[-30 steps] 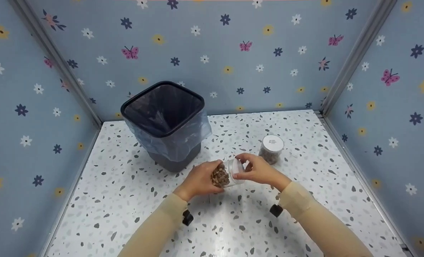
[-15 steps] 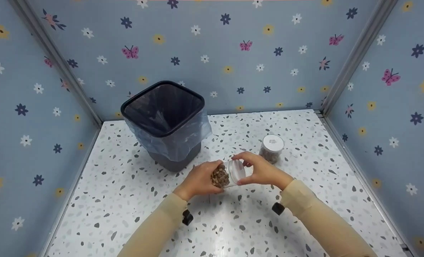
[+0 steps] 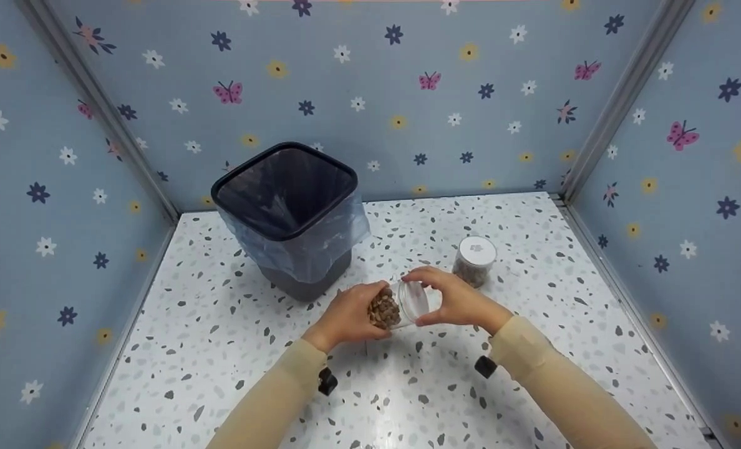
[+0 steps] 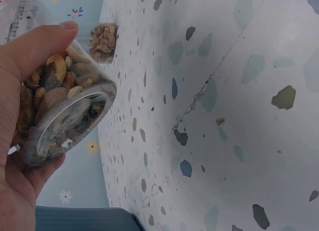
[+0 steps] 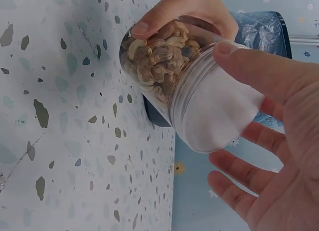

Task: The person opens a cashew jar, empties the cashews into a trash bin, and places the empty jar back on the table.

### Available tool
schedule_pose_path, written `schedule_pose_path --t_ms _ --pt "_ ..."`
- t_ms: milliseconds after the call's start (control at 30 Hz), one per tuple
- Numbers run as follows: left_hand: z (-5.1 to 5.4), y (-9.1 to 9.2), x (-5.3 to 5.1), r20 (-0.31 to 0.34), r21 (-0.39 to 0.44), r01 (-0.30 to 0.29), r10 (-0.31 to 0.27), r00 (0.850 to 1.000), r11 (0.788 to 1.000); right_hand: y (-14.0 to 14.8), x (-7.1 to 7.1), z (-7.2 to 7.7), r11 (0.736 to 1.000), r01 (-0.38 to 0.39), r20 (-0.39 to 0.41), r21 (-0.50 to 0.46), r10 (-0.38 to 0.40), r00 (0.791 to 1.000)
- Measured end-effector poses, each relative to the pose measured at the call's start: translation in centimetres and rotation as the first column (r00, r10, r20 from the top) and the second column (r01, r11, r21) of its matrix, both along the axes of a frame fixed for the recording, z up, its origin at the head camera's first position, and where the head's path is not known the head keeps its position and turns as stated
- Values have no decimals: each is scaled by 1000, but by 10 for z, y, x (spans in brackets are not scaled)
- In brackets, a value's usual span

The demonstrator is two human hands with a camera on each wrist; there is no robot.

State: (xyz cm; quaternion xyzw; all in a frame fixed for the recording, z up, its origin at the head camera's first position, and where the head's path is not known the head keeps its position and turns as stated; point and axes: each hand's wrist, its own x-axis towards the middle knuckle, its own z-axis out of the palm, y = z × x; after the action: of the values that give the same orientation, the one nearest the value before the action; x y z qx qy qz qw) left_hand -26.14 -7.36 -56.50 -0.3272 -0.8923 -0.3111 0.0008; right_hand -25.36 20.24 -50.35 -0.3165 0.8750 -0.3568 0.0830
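Note:
A clear plastic jar (image 3: 384, 307) of nuts lies tilted in mid-air, its white lid (image 5: 214, 114) facing right. My left hand (image 3: 345, 312) grips the jar round its body near the base; the left wrist view shows the thumb across the wall and nuts behind the clear bottom (image 4: 75, 118). At the other end, my right hand (image 3: 461, 300) spans the lid, thumb on one edge and index finger on the opposite one. In the right wrist view its other fingers (image 5: 239, 171) spread loosely beyond the lid. The lid sits on the jar.
A second lidded jar (image 3: 474, 262) stands upright just behind my right hand; the left wrist view shows walnuts (image 4: 103, 43) in it. At the back left is a dark bin (image 3: 299, 288) with a bluish liner (image 3: 339, 234). Patterned walls enclose the speckled table (image 3: 221, 374).
My right hand's fingers have opened wider round the lid and shifted their hold on its rim. The left hand and the jar have stayed in place.

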Motion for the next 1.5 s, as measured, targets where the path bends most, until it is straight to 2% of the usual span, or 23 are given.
schedule_pose_path --t_ms 133,233,333,533,833,1000,1167,1367,1500 --pt "-1 0 1 6 -5 -11 11 1000 1000 0 0 0 1000 16 -2 0 -16 1000" --pt "-1 -1 1 -2 -7 -18 18 1000 1000 -1 0 0 998 59 12 6 -59 998" --pt "-1 -1 2 -16 -3 -17 17 1000 1000 -3 0 -2 993 115 56 9 -115 992" --pt "-1 -1 4 -32 14 -14 14 999 1000 -9 2 -3 977 210 159 32 -213 964" --pt "1 -1 3 -32 31 -17 18 999 999 -14 3 0 966 249 157 64 -256 954" --pt "2 -2 2 -33 20 -11 12 999 1000 -14 1 1 972 229 182 46 -233 955" --pt "2 -2 2 -35 0 -12 12 999 1000 -11 0 2 985 171 194 16 -171 966" --pt "3 -3 1 -36 2 -1 1 999 1000 -8 0 3 997 74 107 -19 -71 992" --pt "2 -4 1 -32 -4 -2 2 1000 1000 -7 2 2 1000 18 35 -13 -18 999"
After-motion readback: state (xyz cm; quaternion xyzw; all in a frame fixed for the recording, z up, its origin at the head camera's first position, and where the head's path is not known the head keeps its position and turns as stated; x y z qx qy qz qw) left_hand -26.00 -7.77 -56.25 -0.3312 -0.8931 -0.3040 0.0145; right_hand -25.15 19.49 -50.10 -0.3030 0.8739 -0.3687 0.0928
